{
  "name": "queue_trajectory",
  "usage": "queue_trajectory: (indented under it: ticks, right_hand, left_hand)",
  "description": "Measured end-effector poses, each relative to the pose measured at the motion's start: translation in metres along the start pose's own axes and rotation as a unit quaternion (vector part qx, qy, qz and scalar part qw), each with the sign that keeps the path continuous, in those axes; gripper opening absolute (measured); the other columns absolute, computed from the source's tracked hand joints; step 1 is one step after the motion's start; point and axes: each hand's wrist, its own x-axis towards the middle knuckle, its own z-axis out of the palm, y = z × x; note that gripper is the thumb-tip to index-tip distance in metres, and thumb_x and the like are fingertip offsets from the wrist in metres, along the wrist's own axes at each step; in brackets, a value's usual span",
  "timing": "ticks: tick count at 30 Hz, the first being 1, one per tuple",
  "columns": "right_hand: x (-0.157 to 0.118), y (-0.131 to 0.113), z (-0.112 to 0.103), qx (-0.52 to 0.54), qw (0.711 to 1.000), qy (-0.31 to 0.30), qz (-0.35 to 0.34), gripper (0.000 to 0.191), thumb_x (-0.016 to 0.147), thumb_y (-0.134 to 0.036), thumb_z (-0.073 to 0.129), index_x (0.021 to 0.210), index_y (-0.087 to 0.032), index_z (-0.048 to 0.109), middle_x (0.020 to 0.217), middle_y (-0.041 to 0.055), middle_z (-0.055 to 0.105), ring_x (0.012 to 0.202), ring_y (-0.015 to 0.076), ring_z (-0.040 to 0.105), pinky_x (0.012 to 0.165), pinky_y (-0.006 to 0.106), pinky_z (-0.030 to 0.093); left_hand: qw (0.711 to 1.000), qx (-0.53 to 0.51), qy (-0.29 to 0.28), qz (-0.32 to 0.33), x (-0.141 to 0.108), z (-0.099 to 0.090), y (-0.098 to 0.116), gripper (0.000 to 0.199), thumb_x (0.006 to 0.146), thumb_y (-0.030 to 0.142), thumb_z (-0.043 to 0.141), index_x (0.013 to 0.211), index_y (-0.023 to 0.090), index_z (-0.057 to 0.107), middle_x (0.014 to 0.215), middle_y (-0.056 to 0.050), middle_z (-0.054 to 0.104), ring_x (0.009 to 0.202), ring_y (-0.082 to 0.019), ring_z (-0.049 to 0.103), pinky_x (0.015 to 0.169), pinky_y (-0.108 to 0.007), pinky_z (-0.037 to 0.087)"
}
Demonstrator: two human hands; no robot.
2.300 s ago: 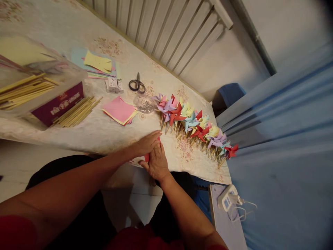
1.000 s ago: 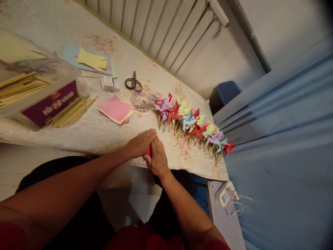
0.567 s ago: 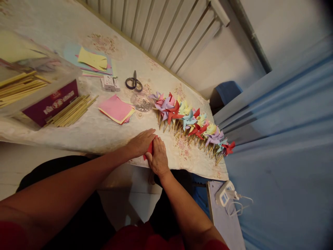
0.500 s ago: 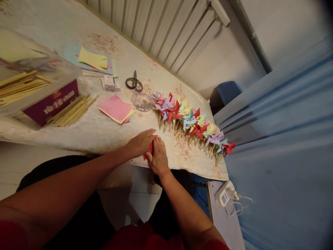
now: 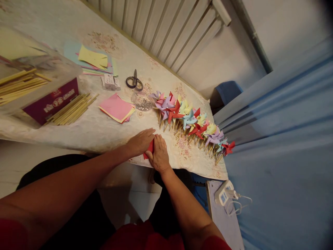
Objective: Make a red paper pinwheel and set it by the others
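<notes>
Centre frame: left hand [image 5: 139, 141] & right hand [image 5: 160, 156] flat, fingers extended, pressing red paper [image 5: 150, 148] on table [image 5: 104, 133] — neither gripping. Paper likely thin, light, creasable — take by edges.

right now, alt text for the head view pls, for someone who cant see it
Two bare hands, left hand and right hand, press a red paper flat at the near edge of a table. A row of paper pinwheels, scissors and bamboo sticks lie beyond.
</notes>
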Motion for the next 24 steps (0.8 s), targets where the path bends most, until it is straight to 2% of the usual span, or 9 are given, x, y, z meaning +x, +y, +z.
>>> queue_trajectory:
  ticks: [7, 14, 24]
  right_hand:
    - [-0.0004, -0.0003, -0.0006, -0.007, 1.0, -0.001, 0.002, 0.08, 0.1, -0.058, 0.039, 0.158, -0.005, 0.023, 0.159, 0.0243, 0.035, 0.153, 0.0337, 0.023, 0.121, 0.058, 0.027]
    - [-0.0007, -0.0009, -0.0013, -0.008, 1.0, -0.006, 0.004, 0.079, 0.1, -0.057, 0.04, 0.157, -0.004, 0.025, 0.159, 0.0246, 0.035, 0.154, 0.0337, 0.022, 0.122, 0.058, 0.026]
    - [-0.0031, -0.0042, -0.0033, -0.018, 1.0, -0.007, 0.005, 0.077, 0.101, -0.054, 0.038, 0.154, 0.0, 0.029, 0.16, 0.0256, 0.032, 0.155, 0.0322, 0.019, 0.124, 0.056, 0.023]
  left_hand:
    - [1.0, 0.009, 0.014, 0.007, -0.0006, 0.0062, -0.0036, 0.044, 0.091, 0.011, 0.044, 0.133, 0.01, 0.058, 0.15, -0.017, 0.052, 0.143, -0.024, 0.043, 0.119, -0.04, 0.032]
    - [1.0, 0.021, 0.008, 0.015, -0.0005, 0.0062, -0.0042, 0.048, 0.09, 0.008, 0.042, 0.135, 0.009, 0.057, 0.15, -0.017, 0.051, 0.144, -0.024, 0.041, 0.12, -0.041, 0.03]
    - [1.0, 0.028, 0.003, 0.009, -0.0002, 0.0066, -0.0028, 0.044, 0.094, 0.013, 0.046, 0.137, 0.007, 0.057, 0.151, -0.018, 0.05, 0.144, -0.025, 0.042, 0.122, -0.039, 0.028]
